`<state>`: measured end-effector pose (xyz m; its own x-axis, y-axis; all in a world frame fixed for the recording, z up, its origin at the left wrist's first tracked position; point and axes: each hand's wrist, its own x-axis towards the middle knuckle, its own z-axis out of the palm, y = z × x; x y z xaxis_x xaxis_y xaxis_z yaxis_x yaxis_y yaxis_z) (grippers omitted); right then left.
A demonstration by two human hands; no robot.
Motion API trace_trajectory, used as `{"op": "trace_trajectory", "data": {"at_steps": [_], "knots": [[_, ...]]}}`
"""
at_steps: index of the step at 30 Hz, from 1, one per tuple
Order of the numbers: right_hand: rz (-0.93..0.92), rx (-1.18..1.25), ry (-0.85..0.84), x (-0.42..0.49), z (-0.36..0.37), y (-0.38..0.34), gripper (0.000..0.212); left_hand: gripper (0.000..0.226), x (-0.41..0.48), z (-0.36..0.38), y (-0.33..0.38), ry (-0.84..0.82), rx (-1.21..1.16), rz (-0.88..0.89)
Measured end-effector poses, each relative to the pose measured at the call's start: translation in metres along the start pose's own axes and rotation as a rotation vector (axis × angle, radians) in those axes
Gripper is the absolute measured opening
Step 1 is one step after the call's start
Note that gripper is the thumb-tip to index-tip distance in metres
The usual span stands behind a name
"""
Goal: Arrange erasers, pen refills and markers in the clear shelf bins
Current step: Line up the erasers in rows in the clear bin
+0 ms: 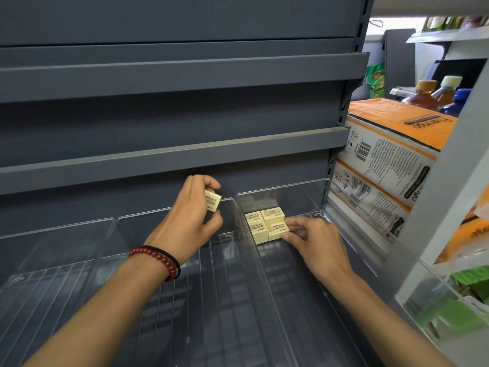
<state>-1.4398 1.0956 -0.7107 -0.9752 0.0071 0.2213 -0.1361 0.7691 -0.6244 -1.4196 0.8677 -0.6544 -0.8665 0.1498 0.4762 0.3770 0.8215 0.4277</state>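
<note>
Two bare forearms reach up from the bottom edge toward a row of clear shelf bins (169, 300) with ribbed floors, set on a dark grey shelf unit (172, 112). The left wrist wears a bracelet of dark red beads (158, 258) next to a thin black band.

On the left, the outer bin shows nothing inside. Next to it, over the middle bin, the left hand (188, 221) is raised with its fingers (209, 182) curled around a single cream eraser (212, 200) in a printed sleeve; the thumb sits below it and the upper fingers close over its top, so the eraser is pinched clear of the bin floor.

To the right, past a clear divider wall, the rightmost bin (288, 189) holds a small block of matching erasers (264, 226), packed side by side and stacked at its back left corner, against the divider. The right hand (317, 242) lies low in this bin, its fingertips (288, 236) pressed against the near right eraser of the block, thumb and forefinger closed on its end.

Further right, beyond the shelf upright, orange and white packs (391, 144) are stacked, with capped bottles (436, 94) behind them and green packets (465, 284) in a lower clear tray.
</note>
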Motion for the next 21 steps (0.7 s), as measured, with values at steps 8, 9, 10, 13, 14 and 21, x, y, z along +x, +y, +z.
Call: {"op": "trace_trajectory", "data": {"at_steps": [8, 9, 10, 13, 14, 21], "knots": [[-0.066, -0.026, -0.121, 0.009, -0.015, -0.002, 0.028, 0.039, 0.000, -0.010, 0.007, 0.065, -0.025, -0.087], [-0.073, -0.043, -0.131, 0.009, -0.018, -0.002, 0.029, 0.041, 0.000, -0.011, 0.009, 0.078, -0.038, -0.097], [-0.080, -0.074, -0.131, 0.008, -0.020, -0.003, 0.031, 0.042, 0.000, -0.012, 0.011, 0.087, -0.047, -0.104], [-0.097, -0.154, -0.058, 0.008, -0.023, -0.005, 0.042, 0.039, -0.001, -0.013, 0.013, 0.104, -0.076, -0.076], [-0.113, -0.114, -0.019, 0.008, -0.024, -0.006, 0.044, 0.037, -0.001, -0.012, 0.014, 0.112, -0.080, -0.041], [-0.349, 0.312, 0.090, -0.003, -0.022, -0.032, 0.035, 0.041, 0.000, -0.009, 0.018, 0.139, -0.209, 0.060]]}}
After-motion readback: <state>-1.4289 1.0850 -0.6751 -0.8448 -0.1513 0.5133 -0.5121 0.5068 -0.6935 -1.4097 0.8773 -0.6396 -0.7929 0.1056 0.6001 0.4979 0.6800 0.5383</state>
